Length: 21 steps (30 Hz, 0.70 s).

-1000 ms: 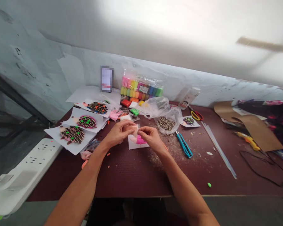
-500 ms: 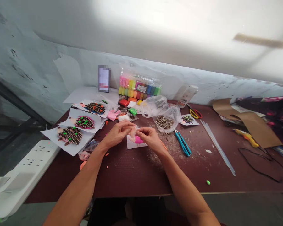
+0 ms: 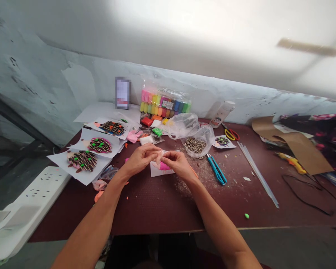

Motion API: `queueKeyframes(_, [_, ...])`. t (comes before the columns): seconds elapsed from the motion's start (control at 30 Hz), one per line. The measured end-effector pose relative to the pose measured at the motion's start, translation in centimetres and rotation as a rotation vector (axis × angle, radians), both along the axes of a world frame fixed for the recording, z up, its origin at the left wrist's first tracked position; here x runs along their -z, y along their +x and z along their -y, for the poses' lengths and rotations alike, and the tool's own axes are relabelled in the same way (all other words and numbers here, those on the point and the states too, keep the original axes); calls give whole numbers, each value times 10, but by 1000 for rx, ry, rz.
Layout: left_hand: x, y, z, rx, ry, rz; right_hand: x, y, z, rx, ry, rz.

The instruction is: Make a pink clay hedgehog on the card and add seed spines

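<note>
My left hand (image 3: pixel 141 158) and my right hand (image 3: pixel 177 162) meet near the middle of the table, fingers pinched on a small clear plastic bag (image 3: pixel 158 158) with pale pink stuff in it. Directly beneath them lies a white card (image 3: pixel 156 173) bearing a bright pink shape (image 3: pixel 164 166), partly covered by my fingers. Just right of my right hand, a plastic bag of striped seeds (image 3: pixel 195 145) stands open. An orange stick (image 3: pixel 194 172) pokes out beside my right wrist.
Cards with seed-covered hedgehog figures (image 3: pixel 82 160) lie at the left, above a white power strip (image 3: pixel 35 203). Clay packs (image 3: pixel 165 104) lean on the wall. A teal cutter (image 3: pixel 217 170), scissors (image 3: pixel 232 135), glue sticks (image 3: pixel 259 175) and a yellow glue gun (image 3: pixel 292 162) lie rightward.
Both hands keep their hold on the small bag, which looks slightly more bunched between the fingers. The whole view has shifted very slightly.
</note>
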<state>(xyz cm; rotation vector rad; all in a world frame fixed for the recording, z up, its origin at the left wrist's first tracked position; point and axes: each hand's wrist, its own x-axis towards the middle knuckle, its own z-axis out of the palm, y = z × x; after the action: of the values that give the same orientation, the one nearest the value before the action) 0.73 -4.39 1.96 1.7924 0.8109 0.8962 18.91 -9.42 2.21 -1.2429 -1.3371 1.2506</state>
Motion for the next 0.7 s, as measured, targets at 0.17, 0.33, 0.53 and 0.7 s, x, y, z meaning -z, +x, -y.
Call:
queueKeyframes(0.17, [-2, 0, 1, 3, -27, -4, 3, -1, 0, 24, 15, 38])
queueKeyframes(0.33, [-7, 1, 5, 55, -125, 36, 5, -2, -1, 55, 9, 15])
queueKeyframes(0.53, [-7, 1, 4, 6, -224, 69, 5, 1, -1, 90, 10, -3])
queueKeyframes(0.7, [-5, 1, 0, -72, -223, 103, 3, -1, 3, 202, 51, -31])
